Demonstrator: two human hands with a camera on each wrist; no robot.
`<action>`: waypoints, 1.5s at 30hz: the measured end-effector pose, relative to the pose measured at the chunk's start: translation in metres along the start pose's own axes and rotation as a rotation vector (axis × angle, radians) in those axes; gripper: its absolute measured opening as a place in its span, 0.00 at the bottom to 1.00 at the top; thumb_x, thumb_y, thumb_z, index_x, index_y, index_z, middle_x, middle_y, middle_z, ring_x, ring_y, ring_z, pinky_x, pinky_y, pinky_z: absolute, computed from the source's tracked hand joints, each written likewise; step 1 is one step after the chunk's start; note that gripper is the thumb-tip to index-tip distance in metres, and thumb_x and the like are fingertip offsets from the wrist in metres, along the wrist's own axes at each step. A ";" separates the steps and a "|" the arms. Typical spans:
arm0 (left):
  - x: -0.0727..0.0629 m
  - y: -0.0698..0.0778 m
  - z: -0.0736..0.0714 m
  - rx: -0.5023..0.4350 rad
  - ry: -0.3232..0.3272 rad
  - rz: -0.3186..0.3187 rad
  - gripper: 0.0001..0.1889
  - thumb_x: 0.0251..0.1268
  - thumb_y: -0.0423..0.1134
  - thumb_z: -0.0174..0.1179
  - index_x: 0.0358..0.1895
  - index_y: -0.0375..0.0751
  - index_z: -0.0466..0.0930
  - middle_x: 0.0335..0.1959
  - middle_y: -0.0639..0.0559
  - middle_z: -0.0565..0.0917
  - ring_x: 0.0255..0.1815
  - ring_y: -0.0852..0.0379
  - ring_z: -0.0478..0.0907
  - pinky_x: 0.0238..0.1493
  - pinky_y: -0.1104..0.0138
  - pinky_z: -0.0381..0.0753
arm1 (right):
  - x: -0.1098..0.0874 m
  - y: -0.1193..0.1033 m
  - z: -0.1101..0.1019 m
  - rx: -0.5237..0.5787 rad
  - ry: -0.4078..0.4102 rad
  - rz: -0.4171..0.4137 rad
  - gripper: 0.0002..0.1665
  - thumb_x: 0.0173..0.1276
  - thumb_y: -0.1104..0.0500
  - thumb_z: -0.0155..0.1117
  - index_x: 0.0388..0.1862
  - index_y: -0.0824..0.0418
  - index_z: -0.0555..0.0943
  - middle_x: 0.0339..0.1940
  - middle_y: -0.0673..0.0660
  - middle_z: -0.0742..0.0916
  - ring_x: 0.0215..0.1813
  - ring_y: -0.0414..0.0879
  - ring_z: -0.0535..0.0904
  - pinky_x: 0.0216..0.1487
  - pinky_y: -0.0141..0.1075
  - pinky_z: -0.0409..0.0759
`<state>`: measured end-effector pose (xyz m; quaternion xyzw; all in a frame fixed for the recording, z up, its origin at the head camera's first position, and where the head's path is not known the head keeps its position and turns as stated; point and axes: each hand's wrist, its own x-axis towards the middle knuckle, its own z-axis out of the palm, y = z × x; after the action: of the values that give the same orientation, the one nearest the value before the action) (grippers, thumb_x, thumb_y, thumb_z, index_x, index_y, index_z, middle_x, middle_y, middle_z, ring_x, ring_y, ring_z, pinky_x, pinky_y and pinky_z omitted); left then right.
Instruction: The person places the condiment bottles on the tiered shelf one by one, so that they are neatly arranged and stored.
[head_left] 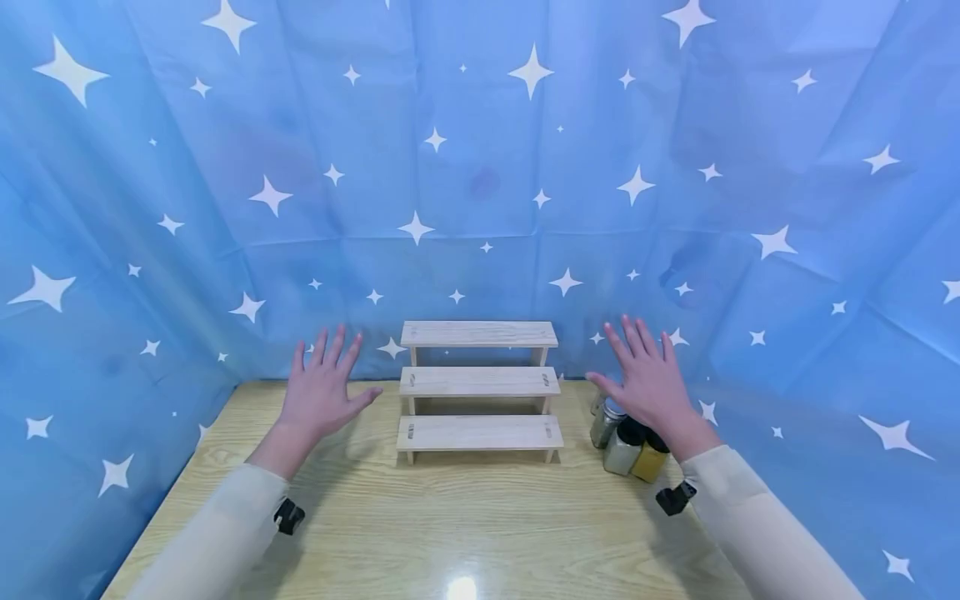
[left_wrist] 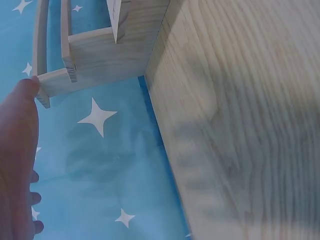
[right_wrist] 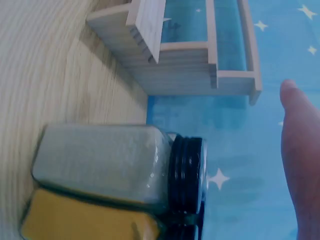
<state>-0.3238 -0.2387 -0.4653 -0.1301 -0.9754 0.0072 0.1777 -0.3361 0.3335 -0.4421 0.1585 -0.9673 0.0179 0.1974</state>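
Note:
A three-step wooden rack [head_left: 480, 432] of pale wood stands at the back middle of the table. To its left my left hand [head_left: 318, 396] hovers, palm down with fingers spread, holding nothing. My right hand [head_left: 651, 379] is held the same way on the other side, above several jars. Among these are a jar of pale powder with a black lid [right_wrist: 102, 165] and a jar of yellow powder [right_wrist: 90, 217], also dark-lidded. Behind them stands a clear jar [head_left: 606, 423], partly hidden. In the wrist views each hand shows mainly its thumb, apart from the jars.
The light wood-grain table [head_left: 465, 517] ends at a blue curtain [head_left: 480, 183] with white stars, which hangs behind and on both sides. Small black devices sit at the left cuff [head_left: 288, 517] and the right cuff [head_left: 677, 497].

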 end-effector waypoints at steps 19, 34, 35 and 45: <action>-0.030 0.018 0.010 -0.307 -0.005 0.036 0.51 0.75 0.70 0.64 0.89 0.40 0.59 0.85 0.33 0.65 0.84 0.29 0.61 0.81 0.29 0.56 | -0.058 -0.001 -0.003 0.251 0.091 0.059 0.54 0.82 0.35 0.66 0.94 0.54 0.56 0.89 0.69 0.64 0.86 0.73 0.57 0.79 0.76 0.53; -0.043 0.042 0.036 -0.458 -0.044 0.054 0.44 0.74 0.63 0.70 0.81 0.35 0.72 0.76 0.33 0.77 0.75 0.29 0.74 0.73 0.31 0.73 | -0.095 0.000 0.005 0.409 0.203 0.150 0.45 0.76 0.45 0.78 0.83 0.61 0.73 0.76 0.69 0.77 0.76 0.73 0.70 0.69 0.75 0.69; -0.044 0.043 0.037 -0.464 -0.050 0.056 0.45 0.74 0.64 0.70 0.80 0.35 0.72 0.76 0.34 0.77 0.75 0.29 0.75 0.73 0.32 0.73 | -0.098 0.000 0.006 0.417 0.209 0.153 0.44 0.76 0.46 0.78 0.82 0.62 0.74 0.76 0.69 0.78 0.76 0.73 0.70 0.68 0.75 0.69; -0.049 0.051 0.051 -0.520 -0.084 0.073 0.44 0.73 0.64 0.71 0.79 0.36 0.74 0.74 0.37 0.79 0.72 0.33 0.78 0.73 0.37 0.76 | -0.123 -0.002 0.013 0.445 0.243 0.223 0.39 0.75 0.50 0.80 0.78 0.64 0.77 0.64 0.70 0.81 0.64 0.70 0.75 0.57 0.70 0.75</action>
<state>-0.2844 -0.2002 -0.5331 -0.2059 -0.9458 -0.2317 0.0971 -0.2333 0.3669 -0.5022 0.0873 -0.9203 0.2703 0.2690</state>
